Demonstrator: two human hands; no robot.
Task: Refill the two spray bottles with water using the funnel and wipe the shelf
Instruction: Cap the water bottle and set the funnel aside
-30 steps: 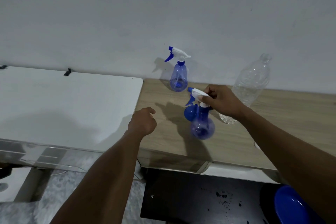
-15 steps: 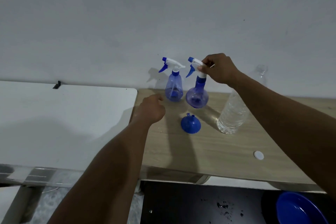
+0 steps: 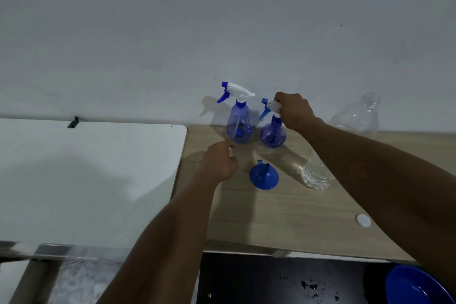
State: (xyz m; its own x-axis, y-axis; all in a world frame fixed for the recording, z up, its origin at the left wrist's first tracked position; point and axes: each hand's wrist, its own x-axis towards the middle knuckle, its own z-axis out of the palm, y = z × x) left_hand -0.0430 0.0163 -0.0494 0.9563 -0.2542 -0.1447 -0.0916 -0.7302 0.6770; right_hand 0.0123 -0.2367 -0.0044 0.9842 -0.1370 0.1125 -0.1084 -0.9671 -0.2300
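Observation:
Two blue spray bottles stand side by side at the back of the wooden shelf (image 3: 283, 217), by the wall. The left spray bottle (image 3: 238, 123) stands free. My right hand (image 3: 293, 110) grips the white trigger head of the right spray bottle (image 3: 273, 132), which rests on the shelf. A blue funnel (image 3: 263, 176) lies mouth-down in front of the bottles. My left hand (image 3: 218, 161) hovers just left of the funnel, fingers curled, with something small and white showing at the fingertips. A clear water bottle (image 3: 318, 175), uncapped, stands to the right, partly hidden by my right arm.
A white bottle cap (image 3: 363, 220) lies on the shelf near its front right. A white table (image 3: 86, 175) adjoins the shelf on the left. Below the shelf sits a dark surface (image 3: 271, 281) with water drops and a blue basin (image 3: 417, 287) at the bottom right.
My right hand carried the right spray bottle from the front of the shelf to the back and set it down beside the other one. My left hand moved slightly forward.

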